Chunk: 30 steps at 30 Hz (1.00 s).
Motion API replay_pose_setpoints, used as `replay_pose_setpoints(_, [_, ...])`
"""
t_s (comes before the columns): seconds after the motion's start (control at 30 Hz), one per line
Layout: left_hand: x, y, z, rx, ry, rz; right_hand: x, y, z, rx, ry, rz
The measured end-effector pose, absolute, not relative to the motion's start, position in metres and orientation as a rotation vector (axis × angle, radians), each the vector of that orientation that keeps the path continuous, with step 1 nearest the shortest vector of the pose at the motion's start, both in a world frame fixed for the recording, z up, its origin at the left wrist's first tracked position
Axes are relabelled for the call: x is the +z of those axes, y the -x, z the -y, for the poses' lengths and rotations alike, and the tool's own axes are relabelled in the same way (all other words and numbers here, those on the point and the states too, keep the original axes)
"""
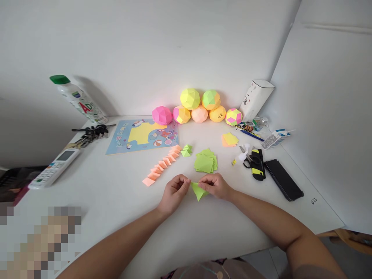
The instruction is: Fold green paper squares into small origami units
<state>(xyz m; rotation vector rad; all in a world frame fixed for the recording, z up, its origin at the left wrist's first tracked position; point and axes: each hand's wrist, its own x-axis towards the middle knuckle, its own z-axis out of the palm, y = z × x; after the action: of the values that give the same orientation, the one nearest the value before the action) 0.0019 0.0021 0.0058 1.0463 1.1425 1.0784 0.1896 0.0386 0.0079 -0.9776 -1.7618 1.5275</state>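
A bright green sheet of paper [198, 193], partly folded so that a point hangs down, is held just above the white table. My right hand [215, 186] pinches it between thumb and fingers, which hide its right side. At its upper left corner, my left hand [176, 192] is closed in a pinch with thumb against fingertips. Just beyond my hands lies a loose stack of green paper squares [205, 161]. Several folded green pieces [186, 150] sit left of the stack. A slanting row of folded peach pieces [162, 165] runs beyond my left hand.
Several faceted paper balls [199, 114] are piled against the wall. A blue picture sheet [120, 133] lies at back left, near a bottle [83, 102] and a remote control [55, 169]. Scissors [247, 162], a yellow-black cutter [257, 166] and a phone [284, 179] lie right.
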Motion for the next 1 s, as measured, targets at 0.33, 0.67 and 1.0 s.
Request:
replay_pose_setpoints(0.33, [0.0058, -0.0010, -0.0021, 1.030, -1.269, -1.068, 0.0089, -0.1895, -0.0388, 1.537, 0.992, 1.789])
replay_pose_setpoints(0.67, [0.0058, -0.0036, -0.0015, 1.036, -1.387, -1.111, 0.0086, -0.1883, -0.0385, 1.396, 0.940, 1.952])
replay_pose_setpoints(1.0, [0.0080, 0.0003, -0.0032, 1.135, -1.041, -1.151, 0.0077, -0.1914, -0.0398, 1.531, 1.019, 1.730])
